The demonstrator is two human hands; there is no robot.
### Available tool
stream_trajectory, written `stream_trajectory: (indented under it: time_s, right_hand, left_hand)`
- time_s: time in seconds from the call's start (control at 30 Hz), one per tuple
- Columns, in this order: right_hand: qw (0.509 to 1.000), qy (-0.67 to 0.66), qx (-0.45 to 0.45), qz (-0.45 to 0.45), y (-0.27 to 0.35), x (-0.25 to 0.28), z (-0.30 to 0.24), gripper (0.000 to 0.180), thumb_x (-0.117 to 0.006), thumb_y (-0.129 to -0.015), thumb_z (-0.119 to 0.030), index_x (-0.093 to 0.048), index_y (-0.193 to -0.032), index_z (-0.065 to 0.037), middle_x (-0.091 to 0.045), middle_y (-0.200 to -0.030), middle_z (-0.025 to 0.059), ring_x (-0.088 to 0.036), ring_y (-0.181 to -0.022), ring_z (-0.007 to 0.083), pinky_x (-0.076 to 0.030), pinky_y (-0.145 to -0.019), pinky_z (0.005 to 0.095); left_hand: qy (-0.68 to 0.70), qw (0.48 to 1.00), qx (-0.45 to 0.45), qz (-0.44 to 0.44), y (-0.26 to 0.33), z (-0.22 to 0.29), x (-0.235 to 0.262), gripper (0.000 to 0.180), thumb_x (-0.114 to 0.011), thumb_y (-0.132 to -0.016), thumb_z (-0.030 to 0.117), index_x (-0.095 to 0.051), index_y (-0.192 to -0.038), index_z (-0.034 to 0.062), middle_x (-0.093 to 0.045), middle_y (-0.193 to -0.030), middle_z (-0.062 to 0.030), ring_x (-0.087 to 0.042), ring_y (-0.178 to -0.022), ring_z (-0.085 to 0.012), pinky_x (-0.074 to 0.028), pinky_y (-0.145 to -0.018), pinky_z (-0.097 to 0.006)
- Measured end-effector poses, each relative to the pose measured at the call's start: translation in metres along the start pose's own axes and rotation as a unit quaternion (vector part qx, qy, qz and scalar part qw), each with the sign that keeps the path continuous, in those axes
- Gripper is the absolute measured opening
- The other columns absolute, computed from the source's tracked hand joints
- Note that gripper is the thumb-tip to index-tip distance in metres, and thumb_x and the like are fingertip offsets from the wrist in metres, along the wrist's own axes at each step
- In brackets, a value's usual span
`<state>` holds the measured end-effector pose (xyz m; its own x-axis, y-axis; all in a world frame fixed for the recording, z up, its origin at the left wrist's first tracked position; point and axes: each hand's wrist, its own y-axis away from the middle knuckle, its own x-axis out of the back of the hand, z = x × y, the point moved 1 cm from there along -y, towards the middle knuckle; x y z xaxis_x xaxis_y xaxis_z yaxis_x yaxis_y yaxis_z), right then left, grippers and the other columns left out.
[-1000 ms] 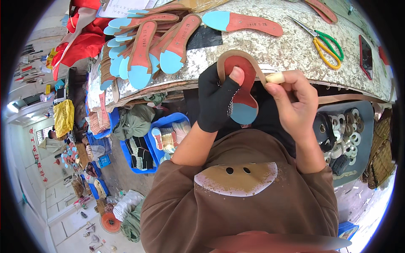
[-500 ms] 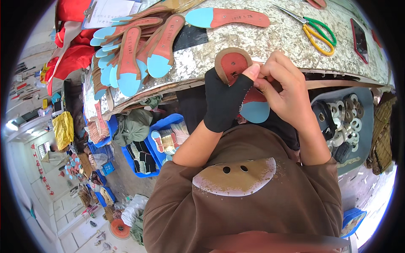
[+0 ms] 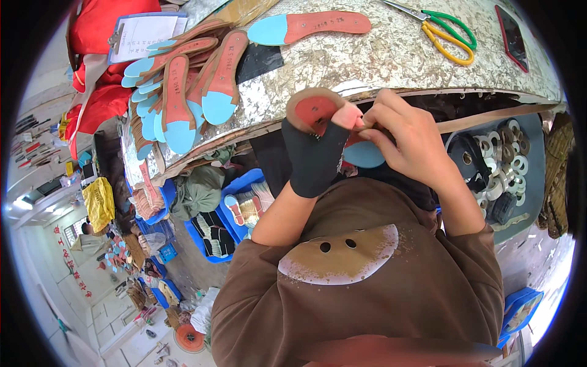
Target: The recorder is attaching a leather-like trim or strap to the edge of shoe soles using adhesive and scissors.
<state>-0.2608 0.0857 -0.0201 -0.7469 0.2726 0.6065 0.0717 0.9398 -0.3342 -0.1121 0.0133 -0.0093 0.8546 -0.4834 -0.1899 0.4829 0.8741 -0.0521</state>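
Stack of insoles (image 3: 183, 92), red-brown with blue toes, on the worktable (image 3: 391, 58). Left hand (image 3: 315, 150), black-gloved, closed around a red insole (image 3: 318, 110) with tan rim, held at the table edge. Right hand (image 3: 406, 137) pinches its edge; lower half hidden. Scissors (image 3: 449, 37), far right.
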Motion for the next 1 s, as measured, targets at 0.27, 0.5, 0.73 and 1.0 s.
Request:
stream_trajectory:
  time_s: [0.27,0.5,0.73,1.0]
  right_hand:
    - [0.964,-0.252,-0.080,0.031,0.010,0.002,0.019,0.011,-0.067,-0.089,-0.013,-0.068,-0.093,-0.003,-0.056,-0.077,0.0029,-0.054,-0.066,0.0133,-0.043,-0.060,0.0270]
    - [0.949,-0.276,-0.113,0.103,0.015,-0.006,0.000,0.014,-0.066,-0.090,-0.008,-0.068,-0.101,0.001,-0.062,-0.076,0.0037,-0.054,-0.066,0.0078,-0.044,-0.060,0.0232]
    - [0.964,-0.239,-0.100,0.054,0.006,0.005,0.015,0.014,-0.072,-0.085,-0.011,-0.064,-0.082,0.000,-0.051,-0.063,0.0052,-0.043,-0.054,0.0110,-0.036,-0.050,0.0277]
    - [0.967,-0.208,0.011,0.148,0.029,0.014,0.032,0.019,-0.074,-0.084,-0.022,-0.067,-0.091,-0.006,-0.056,-0.074,0.0049,-0.054,-0.062,0.0188,-0.042,-0.061,0.0288]
  left_hand:
    - [-0.096,0.983,-0.100,-0.119,-0.002,-0.007,0.014,0.012,-0.071,-0.085,0.003,-0.065,-0.095,-0.0002,-0.068,-0.090,-0.0082,-0.065,-0.082,-0.0166,-0.053,-0.073,-0.029]
    - [-0.061,0.973,-0.220,0.033,0.003,-0.001,0.005,0.011,-0.069,-0.088,0.004,-0.065,-0.098,0.0006,-0.071,-0.086,-0.0104,-0.068,-0.076,-0.0193,-0.055,-0.073,-0.032]
    - [-0.133,0.960,-0.247,-0.025,0.001,-0.010,-0.002,0.020,-0.073,-0.086,0.010,-0.064,-0.102,0.0014,-0.068,-0.095,-0.0100,-0.065,-0.084,-0.0178,-0.051,-0.076,-0.031]
    - [0.060,0.958,-0.004,-0.281,-0.018,-0.019,0.003,0.055,-0.058,-0.090,0.055,-0.057,-0.107,0.0030,-0.055,-0.117,-0.0223,-0.056,-0.106,-0.0293,-0.044,-0.092,-0.041]
